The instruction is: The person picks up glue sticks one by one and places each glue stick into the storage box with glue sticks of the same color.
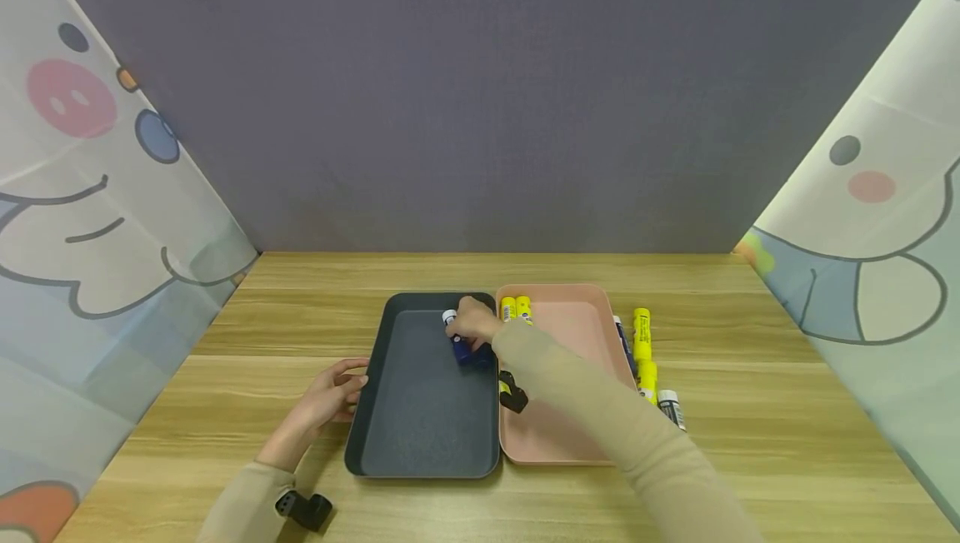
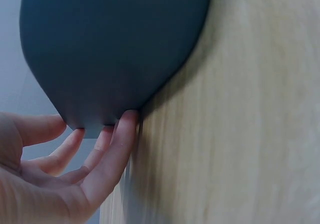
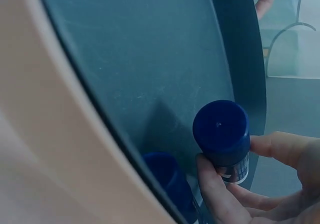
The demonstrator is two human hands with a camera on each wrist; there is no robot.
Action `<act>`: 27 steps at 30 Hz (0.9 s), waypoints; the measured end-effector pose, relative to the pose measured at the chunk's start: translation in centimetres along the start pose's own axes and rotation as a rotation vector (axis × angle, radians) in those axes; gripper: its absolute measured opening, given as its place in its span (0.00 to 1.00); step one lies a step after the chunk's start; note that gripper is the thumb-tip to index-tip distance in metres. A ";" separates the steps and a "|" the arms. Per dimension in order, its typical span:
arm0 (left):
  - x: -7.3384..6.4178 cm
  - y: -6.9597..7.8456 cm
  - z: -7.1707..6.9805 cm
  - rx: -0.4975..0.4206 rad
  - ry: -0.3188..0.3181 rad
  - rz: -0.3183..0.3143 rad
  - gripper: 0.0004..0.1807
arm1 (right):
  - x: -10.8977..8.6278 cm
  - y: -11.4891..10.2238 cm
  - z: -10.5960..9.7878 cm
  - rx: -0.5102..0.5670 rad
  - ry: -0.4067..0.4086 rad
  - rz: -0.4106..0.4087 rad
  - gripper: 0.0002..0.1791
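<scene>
In the head view, my right hand [image 1: 474, 320] is over the far right part of the dark grey tray [image 1: 427, 418]. It pinches a navy glue stick [image 1: 460, 350] with a white end, tilted, between thumb and fingers. The round blue end of that stick [image 3: 221, 129] faces the camera in the right wrist view. Against the tray's near wall in that view lies a second navy glue stick [image 3: 165, 174], partly hidden. On the other side, my left hand [image 1: 335, 393] rests its fingertips on the grey tray's outer left wall [image 2: 110, 59], fingers loosely bent.
A pink tray [image 1: 562, 443] stands right beside the grey one, partly under the right sleeve. It holds several yellow glue sticks [image 1: 508, 308] along its left wall. More yellow sticks [image 1: 642, 335] and navy ones [image 1: 671, 408] lie on the wooden table [image 1: 765, 410] to its right.
</scene>
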State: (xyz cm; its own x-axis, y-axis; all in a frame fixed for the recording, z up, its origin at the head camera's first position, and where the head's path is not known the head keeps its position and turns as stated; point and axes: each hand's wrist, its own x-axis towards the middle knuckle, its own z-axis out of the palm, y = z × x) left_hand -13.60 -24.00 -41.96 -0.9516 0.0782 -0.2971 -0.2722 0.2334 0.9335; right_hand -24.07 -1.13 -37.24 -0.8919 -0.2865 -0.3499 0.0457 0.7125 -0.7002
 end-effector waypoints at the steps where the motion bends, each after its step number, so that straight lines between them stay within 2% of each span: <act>1: 0.0 0.0 0.0 -0.002 0.000 0.000 0.24 | 0.1 0.0 0.1 -0.004 -0.002 0.009 0.13; 7: 0.0 0.0 0.0 -0.011 -0.002 0.004 0.24 | 1.0 0.0 0.9 -0.030 -0.001 0.036 0.13; 19: 0.1 -0.1 -0.1 -0.009 -0.015 -0.006 0.24 | 1.4 0.1 1.6 -0.072 0.026 0.031 0.10; 27: 0.0 -0.1 -0.1 0.007 -0.005 -0.005 0.24 | 1.4 0.1 1.7 -0.027 0.010 0.054 0.12</act>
State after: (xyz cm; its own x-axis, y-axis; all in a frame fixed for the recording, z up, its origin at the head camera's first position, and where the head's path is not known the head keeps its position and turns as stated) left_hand -13.62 -24.10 -42.07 -0.9496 0.0815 -0.3028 -0.2760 0.2410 0.9304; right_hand -24.53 -2.52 -38.88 -0.8932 -0.2410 -0.3797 0.0812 0.7440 -0.6632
